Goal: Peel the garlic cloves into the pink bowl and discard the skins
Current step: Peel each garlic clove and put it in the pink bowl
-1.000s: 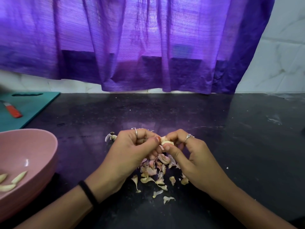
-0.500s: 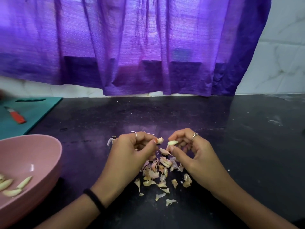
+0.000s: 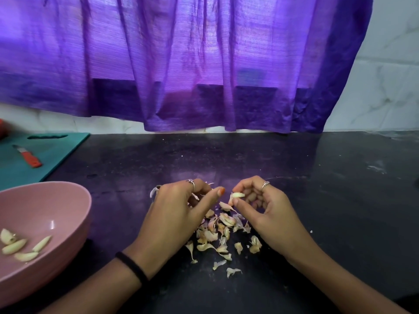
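Two hands over garlic skins (image 3: 223,234), right hand (image 3: 263,214) pinching garlic clove (image 3: 238,195), left hand (image 3: 179,214) curled, contents unclear

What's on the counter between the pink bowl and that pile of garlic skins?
In the head view, only the left hand and its wrist cross that stretch; the black counter between the pink bowl and the garlic skins is otherwise bare.
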### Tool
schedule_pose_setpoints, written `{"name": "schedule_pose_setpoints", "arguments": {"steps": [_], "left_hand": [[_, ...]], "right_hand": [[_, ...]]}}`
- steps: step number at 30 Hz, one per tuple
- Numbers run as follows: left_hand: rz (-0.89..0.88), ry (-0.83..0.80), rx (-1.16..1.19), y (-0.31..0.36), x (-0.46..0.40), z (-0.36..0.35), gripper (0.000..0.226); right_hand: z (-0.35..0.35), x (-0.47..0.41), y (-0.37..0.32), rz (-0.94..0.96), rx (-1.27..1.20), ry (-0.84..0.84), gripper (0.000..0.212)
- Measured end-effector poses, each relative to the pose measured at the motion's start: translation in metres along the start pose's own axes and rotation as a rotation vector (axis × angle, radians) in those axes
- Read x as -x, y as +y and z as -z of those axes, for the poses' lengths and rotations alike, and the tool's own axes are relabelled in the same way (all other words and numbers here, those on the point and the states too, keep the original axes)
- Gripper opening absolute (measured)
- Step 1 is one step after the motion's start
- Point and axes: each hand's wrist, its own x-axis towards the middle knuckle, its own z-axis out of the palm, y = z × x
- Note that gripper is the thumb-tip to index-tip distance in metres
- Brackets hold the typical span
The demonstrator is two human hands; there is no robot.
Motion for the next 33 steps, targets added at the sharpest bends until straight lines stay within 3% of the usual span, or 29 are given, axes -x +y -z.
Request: {"name": "schedule_pose_setpoints", "arguments": {"steps": [2,5,8,10,13,17,20,23,30,33], "left_hand": [[-0.028,-0.004,-0.058,-0.002,-0.001,0.0,0.032],[-0.042,-0.033,-0.09,-0.005,-0.002,-0.003,0.005],[-0.079,-0.087,-0.064,-0.006,-0.001,-0.005,0.028],[-0.04,-0.103,0.014,-0.004,0.001,-0.007,0.03],[0.099,-0.175,0.253,0.001,0.001,-0.01,0.016],[0.273,-0.285,0.546,0.006,-0.001,-0.009,0.034],[0.291,-0.288,0.582,0.007,-0.001,-0.006,0.022],[0.233,-0.21,0.47,0.01,-0.002,0.005,0.011],[0.023,0.144,-0.042,0.029,0.021,0.077,0.009],[0.113,0.258,-0.308,0.026,0.033,0.124,0.01]], "right_hand": [[0.0,0.0,0.0,0.003,0.002,0.001,0.015],[0.0,0.001,0.0,0.012,-0.001,0.005,0.016],[0.0,0.0,0.0,0.019,-0.015,0.013,0.016],[0.0,0.0,0.001,0.034,-0.011,0.024,0.014],[0.0,-0.001,0.002,0.096,0.023,0.046,0.016],[0.0,-0.001,0.0,0.22,0.082,0.057,0.024],[-0.002,0.0,0.002,0.241,0.107,0.018,0.04],[-0.003,-0.001,0.002,0.161,0.126,0.019,0.06],[-0.001,0.001,0.001,0.21,0.248,0.053,0.024],[0.0,0.0,0.001,0.25,0.275,0.051,0.023]]}}
